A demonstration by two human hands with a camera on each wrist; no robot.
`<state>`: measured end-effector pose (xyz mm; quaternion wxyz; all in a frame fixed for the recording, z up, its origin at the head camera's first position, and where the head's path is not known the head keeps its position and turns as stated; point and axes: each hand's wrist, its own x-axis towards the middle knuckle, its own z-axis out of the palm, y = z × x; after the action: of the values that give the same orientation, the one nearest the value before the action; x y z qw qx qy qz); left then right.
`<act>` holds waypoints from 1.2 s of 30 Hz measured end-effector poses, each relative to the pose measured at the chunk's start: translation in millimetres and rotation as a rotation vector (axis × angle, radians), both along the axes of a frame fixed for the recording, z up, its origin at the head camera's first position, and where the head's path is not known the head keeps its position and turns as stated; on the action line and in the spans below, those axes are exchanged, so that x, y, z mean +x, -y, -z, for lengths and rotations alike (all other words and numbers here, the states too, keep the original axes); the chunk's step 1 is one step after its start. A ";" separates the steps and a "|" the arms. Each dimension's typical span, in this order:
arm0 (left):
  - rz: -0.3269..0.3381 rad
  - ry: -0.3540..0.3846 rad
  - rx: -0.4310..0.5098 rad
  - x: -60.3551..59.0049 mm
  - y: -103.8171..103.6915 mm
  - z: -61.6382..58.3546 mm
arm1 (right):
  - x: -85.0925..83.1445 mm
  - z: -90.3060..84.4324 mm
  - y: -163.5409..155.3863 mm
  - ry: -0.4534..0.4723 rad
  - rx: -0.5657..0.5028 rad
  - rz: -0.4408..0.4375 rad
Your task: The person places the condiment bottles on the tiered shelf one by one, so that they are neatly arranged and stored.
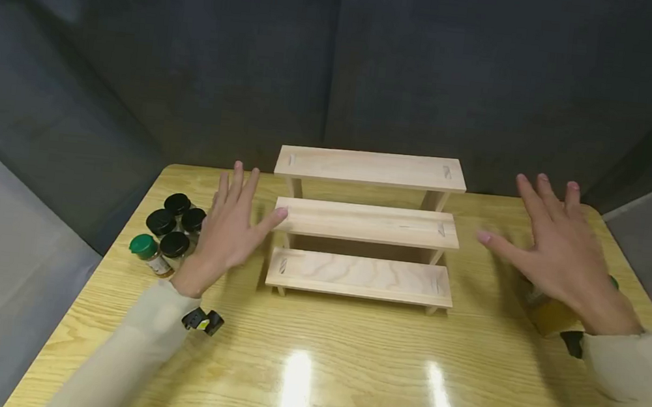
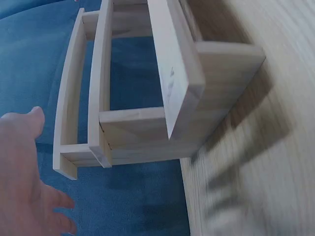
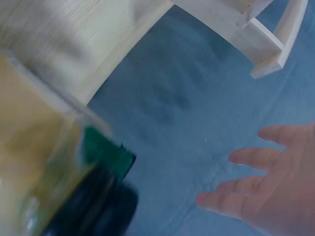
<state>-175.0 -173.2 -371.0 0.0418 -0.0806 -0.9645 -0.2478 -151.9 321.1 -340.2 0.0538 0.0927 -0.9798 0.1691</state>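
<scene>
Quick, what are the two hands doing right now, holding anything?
Left hand: open, fingers straight, holding nothing, thumb at the wooden rack.
Right hand: open, fingers spread, holding nothing, above the table.

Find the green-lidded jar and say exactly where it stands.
In the head view, the green-lidded jar stands at the table's left side, nearest corner of the black-lidded jars, beside the left hand's wrist.

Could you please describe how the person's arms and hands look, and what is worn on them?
Both arms wear long, light beige sleeves reaching the wrists. The left hand and right hand are bare, with no gloves or rings visible. A small black device with a yellow spot sits under the left wrist, and a black device shows under the right wrist.
</scene>
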 end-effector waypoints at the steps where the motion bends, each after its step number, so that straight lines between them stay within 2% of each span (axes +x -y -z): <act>1: -0.004 0.001 0.010 3.1 -0.4 0.5 | 3.2 -1.2 -2.0 -0.012 -0.006 0.005; 11: -0.063 0.036 0.126 29.2 -6.7 10.6 | 41.6 -5.0 -30.4 -0.039 -0.022 0.156; 17: -0.067 0.151 0.312 39.4 -9.7 22.7 | 56.4 1.3 -51.4 -0.084 -0.064 0.165; 25: -0.070 0.349 0.621 41.7 -9.7 43.8 | 78.8 20.6 -67.4 -0.121 -0.122 0.226; 29: -0.070 0.386 0.744 41.4 -9.2 50.2 | 86.1 31.0 -73.1 -0.108 -0.153 0.257; 36: -0.074 0.447 0.871 40.0 -11.6 54.5 | 93.5 47.3 -79.4 -0.037 -0.203 0.324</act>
<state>-134.9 -161.6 -425.5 -0.1275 0.0337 -0.7590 -0.6376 -58.3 400.5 -387.6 0.1074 -0.0689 -0.9586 0.2545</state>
